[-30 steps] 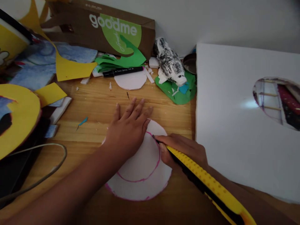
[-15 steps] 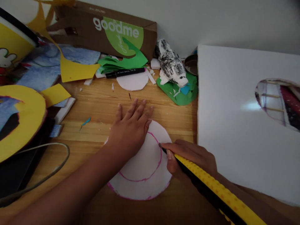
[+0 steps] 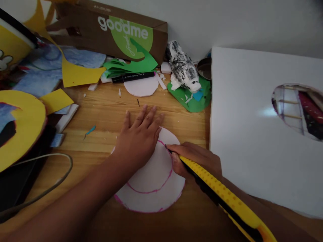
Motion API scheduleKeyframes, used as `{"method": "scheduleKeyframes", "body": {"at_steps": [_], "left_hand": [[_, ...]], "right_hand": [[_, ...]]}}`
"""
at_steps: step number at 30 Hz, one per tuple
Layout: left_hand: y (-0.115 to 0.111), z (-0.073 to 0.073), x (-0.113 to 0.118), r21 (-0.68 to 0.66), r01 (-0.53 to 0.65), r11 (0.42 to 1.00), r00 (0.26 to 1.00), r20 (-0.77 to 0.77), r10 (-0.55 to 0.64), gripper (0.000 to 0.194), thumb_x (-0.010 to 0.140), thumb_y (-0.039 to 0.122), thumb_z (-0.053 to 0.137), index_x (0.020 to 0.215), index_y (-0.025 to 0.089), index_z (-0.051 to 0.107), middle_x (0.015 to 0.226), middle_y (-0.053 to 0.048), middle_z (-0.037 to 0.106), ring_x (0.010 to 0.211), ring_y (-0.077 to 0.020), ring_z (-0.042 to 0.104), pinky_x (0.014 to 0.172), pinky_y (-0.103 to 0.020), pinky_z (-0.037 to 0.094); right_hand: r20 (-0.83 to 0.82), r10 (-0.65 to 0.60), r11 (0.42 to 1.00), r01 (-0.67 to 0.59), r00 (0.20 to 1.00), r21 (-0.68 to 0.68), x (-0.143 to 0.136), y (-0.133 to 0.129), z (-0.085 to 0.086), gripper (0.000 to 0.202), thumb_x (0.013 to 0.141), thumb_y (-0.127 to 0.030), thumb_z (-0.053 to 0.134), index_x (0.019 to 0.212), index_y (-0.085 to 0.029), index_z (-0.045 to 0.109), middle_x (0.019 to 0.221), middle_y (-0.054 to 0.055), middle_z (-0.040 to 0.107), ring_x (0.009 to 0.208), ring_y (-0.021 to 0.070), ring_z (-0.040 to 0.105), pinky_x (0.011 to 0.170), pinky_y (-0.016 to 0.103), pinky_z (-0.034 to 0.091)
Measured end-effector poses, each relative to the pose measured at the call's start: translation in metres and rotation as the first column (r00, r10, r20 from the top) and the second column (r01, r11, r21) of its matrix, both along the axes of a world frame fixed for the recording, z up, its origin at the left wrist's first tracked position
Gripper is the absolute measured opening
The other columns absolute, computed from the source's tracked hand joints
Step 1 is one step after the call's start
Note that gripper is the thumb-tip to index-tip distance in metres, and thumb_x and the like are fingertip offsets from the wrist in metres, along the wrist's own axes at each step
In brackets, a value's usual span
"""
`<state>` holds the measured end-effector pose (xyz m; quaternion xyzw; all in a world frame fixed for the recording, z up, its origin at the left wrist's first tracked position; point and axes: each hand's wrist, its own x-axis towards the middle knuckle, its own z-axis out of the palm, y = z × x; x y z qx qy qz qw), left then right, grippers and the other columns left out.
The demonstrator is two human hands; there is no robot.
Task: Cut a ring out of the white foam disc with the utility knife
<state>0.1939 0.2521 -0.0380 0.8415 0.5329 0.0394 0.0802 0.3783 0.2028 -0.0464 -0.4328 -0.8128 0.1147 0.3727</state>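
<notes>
I note, centre frame: left grip (image 3: 137,143) spread flat, apparently steadying white card-like disc (image 3: 165,201); right grip (image 3: 198,159) clasps long yellow-and-black plastic tool (image 3: 216,183), tip at curved pink line (image 3: 155,190).

On my head feed I have the left hand (image 3: 137,143) palm-down, fingers spread, on a flat white disc (image 3: 151,168) with pink-marked edges; fingertips reach past it onto the light-brown wooden table (image 3: 101,112). Right hand (image 3: 198,156) grips a long yellow-and-black cutter-like tool (image 3: 214,181), dark tip at the curved pink line (image 3: 151,192) drawn on the disc. Behind: black marker (image 3: 133,77) across a smaller white paper-like piece (image 3: 141,88), brown cardboard "goodme" box (image 3: 80,23), black-and-white animal-like figure (image 3: 183,67) on green sheet material (image 3: 194,106). Right side: large white board (image 3: 242,144) with an oval opening. Far left, I get a yellow ring-shaped piece (image 3: 32,124), partly out of frame, grey cable (image 3: 71,164) near it.
</notes>
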Motion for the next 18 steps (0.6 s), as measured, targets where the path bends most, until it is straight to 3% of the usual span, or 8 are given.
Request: {"method": "scheduleKeyframes", "body": {"at_steps": [5, 9, 13, 16, 18], "left_hand": [[0.001, 0.001, -0.001, 0.014, -0.008, 1.0, 1.0, -0.011, 0.008, 0.051, 0.107, 0.03, 0.027, 0.157, 0.023, 0.033, 0.166, -0.004, 0.026, 0.155, -0.0306, 0.018, 0.119, -0.07, 0.019], [0.001, 0.001, 0.0, 0.018, -0.018, 1.0, 1.0, -0.016, 0.018, 0.051, 0.107, 0.031, 0.027, 0.157, 0.023, 0.033, 0.166, -0.003, 0.027, 0.155, -0.0304, 0.019, 0.119, -0.07, 0.02], [-0.002, 0.002, -0.002, 0.016, -0.038, 0.999, 0.999, -0.022, 0.038, 0.051, 0.106, 0.03, 0.028, 0.157, 0.021, 0.033, 0.166, -0.005, 0.027, 0.155, -0.0309, 0.02, 0.118, -0.071, 0.021], [-0.001, 0.004, -0.008, 0.016, -0.069, 0.997, 0.997, -0.039, 0.07, 0.054, 0.101, 0.018, 0.032, 0.155, 0.014, 0.035, 0.165, -0.012, 0.027, 0.154, -0.0332, 0.02, 0.115, -0.074, 0.023], [0.004, 0.004, -0.012, 0.043, 0.012, 0.999, 1.0, -0.018, -0.011, 0.059, 0.095, 0.008, 0.035, 0.153, 0.014, 0.039, 0.166, -0.011, 0.025, 0.156, -0.0324, 0.015, 0.117, -0.073, 0.02]], "right_hand": [[-0.004, 0.03, 0.993, -0.031, 1.0, -0.115, 0.006, -0.006, 0.015, 0.014, 0.092, -0.017, 0.058, 0.101, -0.023, 0.067, 0.084, 0.001, 0.073, 0.069, 0.0132, 0.069, 0.061, 0.023, 0.057], [0.005, 0.076, 0.993, -0.075, 0.997, -0.087, 0.013, -0.015, 0.024, 0.017, 0.088, -0.014, 0.061, 0.103, -0.022, 0.064, 0.081, 0.001, 0.072, 0.062, 0.0138, 0.067, 0.055, 0.025, 0.057], [-0.026, 0.04, 0.996, -0.042, 0.999, -0.082, 0.011, -0.014, 0.017, 0.022, 0.088, -0.013, 0.06, 0.107, -0.021, 0.065, 0.082, 0.002, 0.072, 0.065, 0.0138, 0.068, 0.059, 0.024, 0.058], [-0.079, 0.035, 0.996, -0.041, 0.996, -0.078, 0.009, -0.005, 0.008, 0.023, 0.091, -0.013, 0.059, 0.11, -0.02, 0.068, 0.084, 0.002, 0.071, 0.068, 0.0119, 0.067, 0.066, 0.022, 0.057], [-0.088, 0.068, 0.99, -0.078, 0.994, -0.118, 0.008, 0.002, 0.002, 0.021, 0.093, -0.017, 0.059, 0.112, -0.021, 0.069, 0.088, 0.002, 0.072, 0.074, 0.0118, 0.069, 0.07, 0.021, 0.057]]}}
